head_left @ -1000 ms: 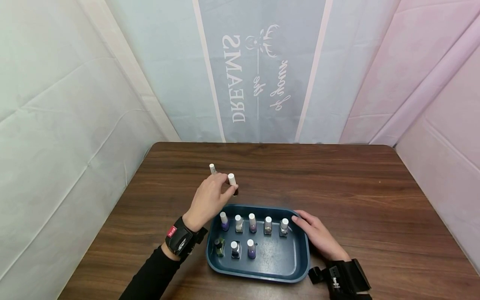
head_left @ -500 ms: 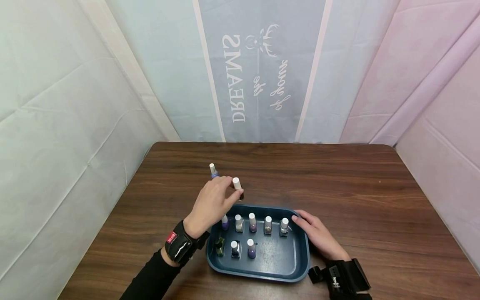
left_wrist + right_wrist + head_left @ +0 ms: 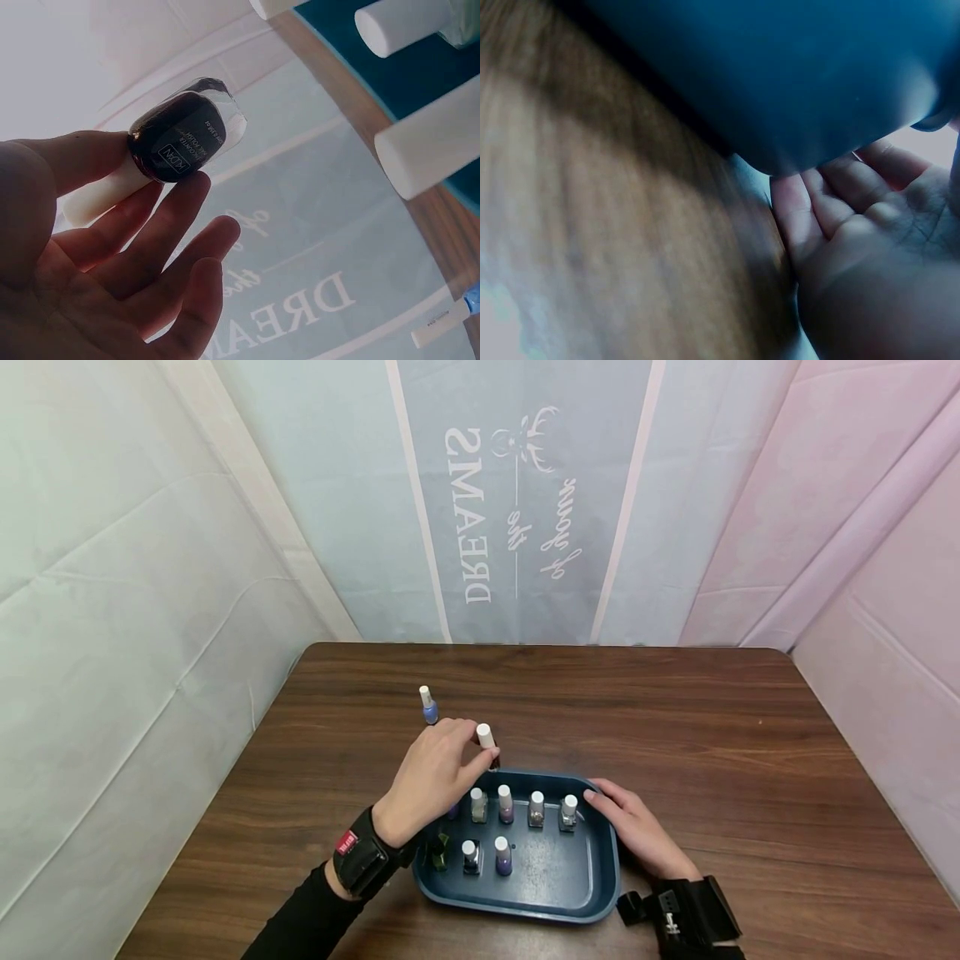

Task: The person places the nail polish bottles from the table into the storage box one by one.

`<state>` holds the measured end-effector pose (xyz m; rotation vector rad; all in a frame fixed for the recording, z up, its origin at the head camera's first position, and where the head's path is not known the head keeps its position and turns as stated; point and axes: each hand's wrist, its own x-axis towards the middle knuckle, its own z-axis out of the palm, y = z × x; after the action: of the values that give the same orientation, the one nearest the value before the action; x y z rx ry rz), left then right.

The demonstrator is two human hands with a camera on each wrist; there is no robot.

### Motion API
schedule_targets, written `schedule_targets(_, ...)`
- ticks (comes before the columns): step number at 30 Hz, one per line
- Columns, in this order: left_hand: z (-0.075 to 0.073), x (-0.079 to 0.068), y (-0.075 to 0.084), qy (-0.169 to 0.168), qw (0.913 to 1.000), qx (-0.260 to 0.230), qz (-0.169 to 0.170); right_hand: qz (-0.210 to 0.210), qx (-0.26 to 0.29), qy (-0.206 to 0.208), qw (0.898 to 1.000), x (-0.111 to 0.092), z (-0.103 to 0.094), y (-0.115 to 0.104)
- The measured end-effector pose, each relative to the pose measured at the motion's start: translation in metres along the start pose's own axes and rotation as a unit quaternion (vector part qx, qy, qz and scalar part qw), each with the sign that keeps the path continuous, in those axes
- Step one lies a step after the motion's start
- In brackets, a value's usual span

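My left hand point(image 3: 431, 768) pinches a nail polish bottle point(image 3: 176, 139) between thumb and fingers, over the back edge of the blue tray point(image 3: 517, 913). Dark polish and a white cap show on it; in the left wrist view its label is readable. My right hand point(image 3: 637, 831) grips the tray's right end, thumb over the rim and fingers along the outer wall. Inside stand several nail polish bottles in two rows, among them a mauve one point(image 3: 506, 807) and a purple one point(image 3: 503, 860). The left hand partly hides the back-left bottle.
Behind the left hand, a blue nail polish bottle point(image 3: 429, 708) with a white cap stands on the wooden table point(image 3: 675, 718). Printed cloth point(image 3: 517, 527) hangs past the table's far edge, with pale cloth on both sides.
My left hand has moved right and toward the tray with the dark nail polish bottle, uncovering the blue bottle behind it. My right hand and the tray stay put.
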<state>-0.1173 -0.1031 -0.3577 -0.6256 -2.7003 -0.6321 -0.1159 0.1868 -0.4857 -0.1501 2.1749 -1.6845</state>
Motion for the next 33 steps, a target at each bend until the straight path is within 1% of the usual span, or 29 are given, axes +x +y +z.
schedule_targets(8, 0.000, -0.003, 0.004, -0.003, 1.0000, -0.002, 0.005, -0.001, -0.010, 0.001, 1.000, 0.000, 0.000, -0.001)
schedule_targets(15, -0.004, -0.006, 0.011, -0.016, 0.9998, -0.009, 0.009, -0.002, -0.011, 0.002, 1.000, 0.000, 0.000, -0.001)
schedule_targets(24, -0.004, -0.011, 0.018, -0.016, 0.9990, -0.005, 0.040, -0.009, -0.013, 0.005, 1.000, 0.002, 0.000, 0.001)
schedule_targets(33, -0.005, -0.015, 0.026, -0.031, 0.9986, -0.006, 0.043, -0.012, -0.015, 0.000, 1.000, 0.002, -0.001, 0.001)
